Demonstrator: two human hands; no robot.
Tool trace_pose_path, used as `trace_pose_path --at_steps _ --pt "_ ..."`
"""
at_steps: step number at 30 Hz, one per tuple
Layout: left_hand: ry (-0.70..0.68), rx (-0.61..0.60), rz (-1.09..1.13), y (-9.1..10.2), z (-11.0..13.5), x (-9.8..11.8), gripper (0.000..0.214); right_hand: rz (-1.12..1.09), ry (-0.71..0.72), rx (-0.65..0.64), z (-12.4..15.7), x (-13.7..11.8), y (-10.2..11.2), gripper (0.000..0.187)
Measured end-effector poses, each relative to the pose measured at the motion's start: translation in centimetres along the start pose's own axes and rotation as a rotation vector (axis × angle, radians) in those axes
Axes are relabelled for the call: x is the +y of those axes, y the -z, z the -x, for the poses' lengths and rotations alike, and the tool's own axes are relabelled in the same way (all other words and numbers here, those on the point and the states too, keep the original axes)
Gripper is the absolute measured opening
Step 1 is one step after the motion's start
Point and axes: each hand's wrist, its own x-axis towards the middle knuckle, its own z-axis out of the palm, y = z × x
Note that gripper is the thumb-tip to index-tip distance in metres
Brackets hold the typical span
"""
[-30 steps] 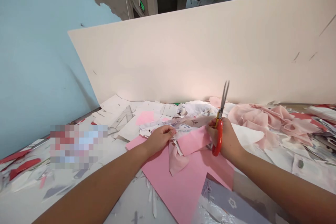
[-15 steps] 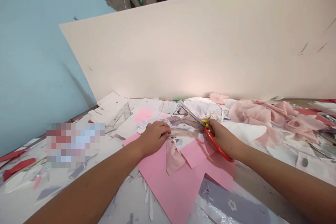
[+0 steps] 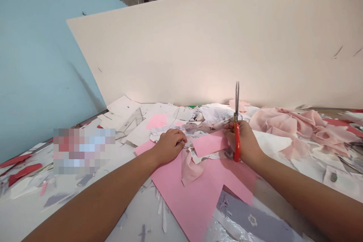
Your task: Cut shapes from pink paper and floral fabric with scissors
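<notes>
My left hand (image 3: 170, 146) lies curled over a printed white scrap (image 3: 195, 130), which rests on a large pink paper sheet (image 3: 193, 200). My right hand (image 3: 243, 141) grips red-handled scissors (image 3: 236, 136), their closed metal blades pointing straight up. A pink paper strip (image 3: 210, 143) lies just left of the scissors, between my hands. Below it hangs a pale pink fabric scrap (image 3: 190, 170). The blades touch no paper, and my fingers hide part of the handles.
Crumpled pink chiffon (image 3: 295, 126) lies to the right, and white cloth (image 3: 217, 112) lies behind my hands. Paper offcuts litter the table. A beige board (image 3: 198, 45) stands behind it, beside a blue wall (image 3: 36, 53). A grey patterned sheet (image 3: 249, 217) lies at the front.
The scissors have swung from lying flat, blades left, to upright in my right hand. The pink strip now lies flatter beside them. My left hand has barely moved.
</notes>
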Motion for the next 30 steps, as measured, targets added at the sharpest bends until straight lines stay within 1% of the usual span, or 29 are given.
trace_pose_path --at_steps 2,5,7,9,10,12,13,15,17,19,24,27,30 --pt "0.004 0.0 0.005 0.0 0.0 -0.1 0.024 -0.008 -0.039 0.002 0.0 0.1 -0.3 0.016" --pt "0.027 0.018 0.009 0.1 0.2 0.4 0.025 0.008 -0.065 -0.052 0.3 -0.3 -0.2 0.017" --pt "0.042 0.092 0.014 0.2 0.6 1.4 0.028 0.015 -0.064 -0.082 0.5 -0.6 0.1 0.015" --pt "-0.001 0.179 0.021 0.2 1.1 2.9 0.029 0.029 -0.061 -0.082 0.5 -0.7 0.5 0.013" --pt "-0.061 0.17 0.023 0.2 1.3 3.6 0.029 0.047 -0.058 -0.073 0.4 -0.7 0.6 0.013" --pt "-0.204 0.062 0.01 0.0 1.6 4.8 0.032 0.102 -0.043 -0.064 0.1 -0.5 1.0 0.013" --pt "-0.256 0.008 -0.008 -0.2 1.7 5.1 0.034 0.137 -0.029 -0.069 -0.2 -0.4 1.2 0.013" --pt "-0.314 -0.077 -0.054 -0.5 1.7 5.2 0.039 0.215 0.004 -0.106 -0.8 -0.3 1.8 0.014" --pt "-0.329 -0.11 -0.094 -0.7 1.6 4.8 0.041 0.287 0.023 -0.165 -1.4 -0.5 2.8 0.013" --pt "-0.337 -0.12 -0.116 -0.8 1.5 4.4 0.041 0.315 -0.006 -0.218 -1.9 -0.9 4.0 0.013" --pt "-0.341 -0.135 -0.114 -0.8 1.6 4.3 0.042 0.217 -0.216 -0.276 -2.3 -2.3 7.4 0.012" --pt "-0.33 -0.148 -0.117 -0.7 1.7 4.4 0.042 0.159 -0.278 -0.293 -2.6 -2.4 9.0 0.015" --pt "-0.327 -0.152 -0.112 -0.7 1.6 4.6 0.04 0.115 -0.326 -0.264 -2.5 -1.5 9.7 0.022"
